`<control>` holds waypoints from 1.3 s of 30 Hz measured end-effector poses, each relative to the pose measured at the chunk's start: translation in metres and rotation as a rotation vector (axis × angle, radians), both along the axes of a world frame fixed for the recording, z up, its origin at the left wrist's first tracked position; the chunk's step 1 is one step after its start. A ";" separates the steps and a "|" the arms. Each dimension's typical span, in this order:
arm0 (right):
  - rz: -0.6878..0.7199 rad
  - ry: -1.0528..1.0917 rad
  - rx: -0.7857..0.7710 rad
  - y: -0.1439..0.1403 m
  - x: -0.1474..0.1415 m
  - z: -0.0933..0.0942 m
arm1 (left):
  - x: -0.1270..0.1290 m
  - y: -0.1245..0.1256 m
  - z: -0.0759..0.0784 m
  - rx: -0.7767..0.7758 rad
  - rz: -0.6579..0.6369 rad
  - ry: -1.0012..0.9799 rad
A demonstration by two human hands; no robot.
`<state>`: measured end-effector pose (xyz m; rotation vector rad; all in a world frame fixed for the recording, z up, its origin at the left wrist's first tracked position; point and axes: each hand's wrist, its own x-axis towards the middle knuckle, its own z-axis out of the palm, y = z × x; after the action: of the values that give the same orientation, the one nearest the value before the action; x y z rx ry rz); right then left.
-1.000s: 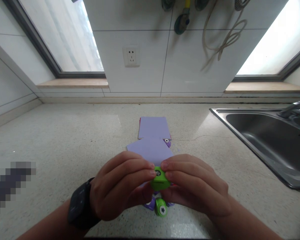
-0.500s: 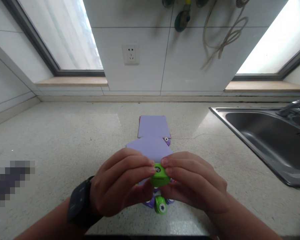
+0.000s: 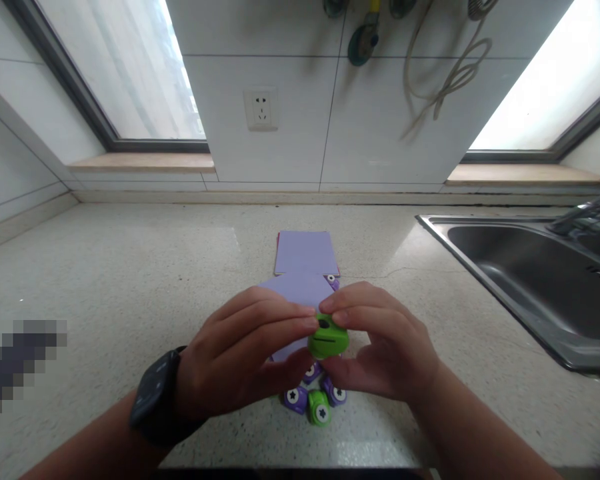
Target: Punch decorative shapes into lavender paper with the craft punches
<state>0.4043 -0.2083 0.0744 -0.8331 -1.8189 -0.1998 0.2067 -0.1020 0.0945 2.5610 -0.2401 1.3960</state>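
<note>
A green craft paper punch [image 3: 329, 340] is held up above the counter between my two hands, its slot facing me. My left hand [image 3: 255, 340], with a dark watch on the wrist, is closed on its left side. On the punch's right side are the closed fingertips and thumb of my right hand [image 3: 387, 333]. A sheet of purple paper [image 3: 295, 285] lies behind and below my hands, partly hidden by them; whether it touches the punch I cannot tell. Below sit several small punches with star marks, among them a green punch [image 3: 319, 408] and a purple punch [image 3: 296, 398].
A stack of purple paper [image 3: 307, 252] lies farther back, with another purple punch [image 3: 333, 281] at its front right corner. To the right is a metal sink [image 3: 505, 280] with a faucet [image 3: 587, 210]. The tiled wall holds a socket [image 3: 261, 108].
The green punch has risen slightly, moved a little right and tilted. My right hand's fingers have shifted on it, and more of the small punches below now show.
</note>
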 end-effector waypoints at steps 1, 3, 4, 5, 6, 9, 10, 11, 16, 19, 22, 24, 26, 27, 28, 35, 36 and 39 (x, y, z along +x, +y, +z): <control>0.013 0.005 -0.011 0.002 0.001 0.000 | 0.000 0.000 -0.001 -0.016 -0.010 0.000; 0.027 0.006 -0.011 0.005 0.001 0.000 | 0.001 0.001 -0.004 -0.050 -0.020 0.011; 0.028 0.005 -0.005 0.006 0.002 0.000 | 0.001 0.001 -0.006 -0.069 -0.020 0.014; 0.022 0.005 -0.001 0.007 0.002 0.000 | 0.002 0.001 -0.008 -0.091 -0.017 0.014; 0.014 0.009 0.001 0.008 0.002 0.000 | 0.002 0.002 -0.010 -0.112 -0.016 0.014; 0.015 0.048 -0.019 0.011 0.003 -0.001 | 0.003 0.006 -0.016 -0.161 -0.019 0.020; 0.022 0.064 -0.033 0.012 0.004 -0.001 | 0.003 0.008 -0.018 -0.179 -0.015 0.034; 0.027 0.078 -0.048 0.014 0.005 -0.003 | 0.002 0.011 -0.020 -0.196 -0.002 0.049; 0.014 0.173 -0.123 0.021 0.013 -0.018 | -0.001 0.032 -0.040 -0.225 0.137 0.139; -0.005 0.259 -0.213 0.024 0.020 -0.029 | -0.001 0.047 -0.059 -0.241 0.223 0.190; -0.010 0.324 -0.251 0.025 0.025 -0.035 | 0.001 0.060 -0.075 -0.319 0.280 0.252; -0.009 0.349 -0.261 0.026 0.027 -0.036 | 0.002 0.065 -0.082 -0.377 0.308 0.290; -0.004 0.363 -0.261 0.026 0.027 -0.035 | 0.003 0.068 -0.085 -0.419 0.317 0.319; 0.001 0.369 -0.260 0.026 0.026 -0.035 | 0.004 0.068 -0.085 -0.428 0.313 0.329; 0.006 0.375 -0.259 0.026 0.026 -0.035 | 0.004 0.068 -0.085 -0.427 0.304 0.336; 0.056 0.446 -0.284 0.025 0.025 -0.035 | 0.005 0.069 -0.088 -0.397 0.284 0.348; 0.055 0.454 -0.297 0.024 0.025 -0.035 | 0.004 0.069 -0.088 -0.402 0.290 0.347; 0.053 0.469 -0.320 0.023 0.026 -0.035 | 0.004 0.070 -0.090 -0.428 0.302 0.340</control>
<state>0.4301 -0.1850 0.0398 -0.9583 -1.4417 0.3077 0.2106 -0.0318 0.0043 2.4695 0.4662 0.9330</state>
